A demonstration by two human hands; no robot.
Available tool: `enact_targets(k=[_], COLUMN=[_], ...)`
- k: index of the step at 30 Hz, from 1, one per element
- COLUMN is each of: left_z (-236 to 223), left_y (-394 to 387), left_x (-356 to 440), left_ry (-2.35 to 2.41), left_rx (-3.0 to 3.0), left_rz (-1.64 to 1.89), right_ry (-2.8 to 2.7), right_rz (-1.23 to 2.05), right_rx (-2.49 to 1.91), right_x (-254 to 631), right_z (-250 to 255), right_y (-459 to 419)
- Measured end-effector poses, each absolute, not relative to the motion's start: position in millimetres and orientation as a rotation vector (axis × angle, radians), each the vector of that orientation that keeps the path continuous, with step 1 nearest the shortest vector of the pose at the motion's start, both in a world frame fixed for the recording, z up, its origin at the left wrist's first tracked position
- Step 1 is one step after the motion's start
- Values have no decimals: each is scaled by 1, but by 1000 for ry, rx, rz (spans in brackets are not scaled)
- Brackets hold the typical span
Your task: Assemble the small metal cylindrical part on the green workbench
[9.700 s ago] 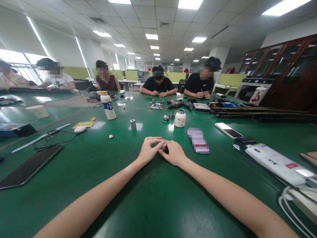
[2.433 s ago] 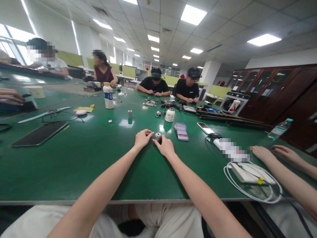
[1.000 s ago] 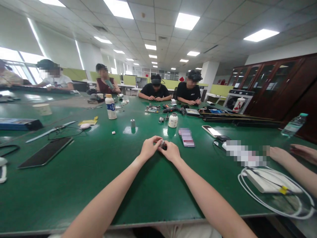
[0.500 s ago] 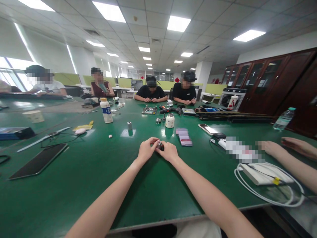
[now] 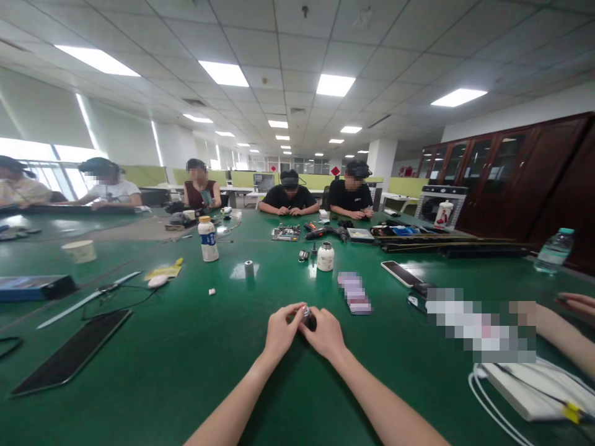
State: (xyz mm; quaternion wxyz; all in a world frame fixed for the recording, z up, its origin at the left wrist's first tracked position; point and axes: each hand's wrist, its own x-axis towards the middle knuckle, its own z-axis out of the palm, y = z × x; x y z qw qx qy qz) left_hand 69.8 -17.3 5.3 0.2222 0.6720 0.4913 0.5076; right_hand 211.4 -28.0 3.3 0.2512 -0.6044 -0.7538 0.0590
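My left hand (image 5: 281,329) and my right hand (image 5: 326,332) meet low over the green table. Between their fingertips is a small dark grey cylinder (image 5: 306,314) with a silvery top. Fingers of both hands close around it from either side and hide most of its body. I cannot tell whether it rests on the tabletop. Ahead and to the left, a similar small grey cylinder (image 5: 250,269) stands upright. A cream-coloured small jar (image 5: 325,257) with an open-looking top stands beyond my hands, and a phone (image 5: 355,293) lies to the right of them.
Across the green table (image 5: 186,347) sit a white-and-blue bottle (image 5: 208,238), a circuit board (image 5: 286,232), a power drill (image 5: 325,231) and a dark tablet (image 5: 74,353). A white phone (image 5: 400,274) lies right. Another person's hand (image 5: 532,316) reaches in beside a white cable (image 5: 493,406).
The camera has tilted up, so the table and my hands appear lower in view. Both hands keep their hold on the small cylinder, with little visible change in grip.
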Motion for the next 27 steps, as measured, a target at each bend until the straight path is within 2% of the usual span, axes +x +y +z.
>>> enact_targets(k=[15,27], left_z=[4,1], left_y=[-21,-15], left_x=[70,71], left_ry=[1344,1333], left_rx=[1839,1860], left_rz=[1391,1414], right_ry=[-2006,-2178], right_rz=[369,109], right_rx=[-1560,-1606], right_x=[219,220], right_z=[1,8], right_y=[-29,-19])
